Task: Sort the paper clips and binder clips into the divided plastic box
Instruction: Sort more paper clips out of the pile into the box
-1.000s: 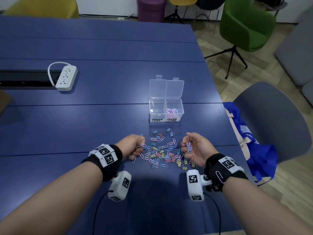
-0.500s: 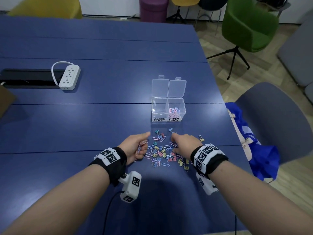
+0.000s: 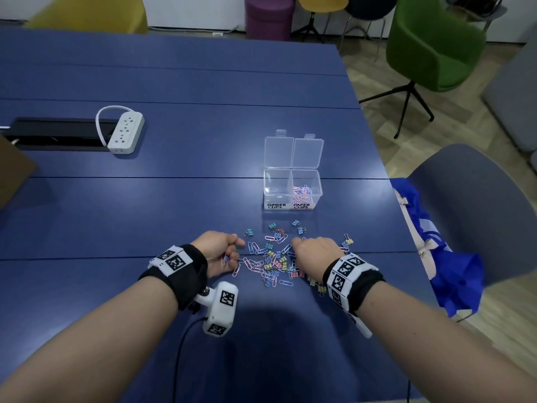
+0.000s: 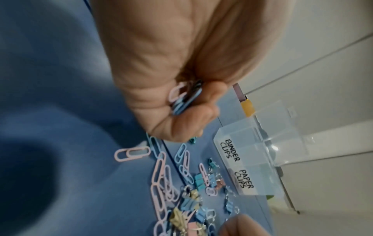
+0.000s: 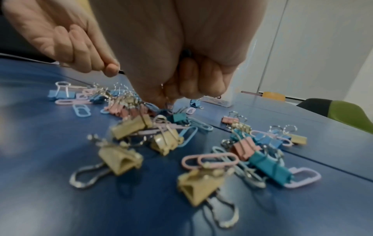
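Fingertips of right hand [image 3: 315, 251] hidden among blurred clips [image 3: 273, 261]

A blue bench [image 3: 174, 205] is carrying everything. A loose scatter of paper clips [image 3: 255, 264] and binder clips [image 3: 274, 264] is lying between and just beyond the fingers [image 3: 236, 242] of the two hands, spreading under the right fingers [image 5: 191, 86]. Farther out past the fingers, the divided plastic box [image 3: 292, 189] is standing open on the bench, labelled for binder clips and paper clips. Well off to the left of the fingers, a white power strip [image 3: 126, 132] is lying beside a black cable slot [image 3: 55, 133].
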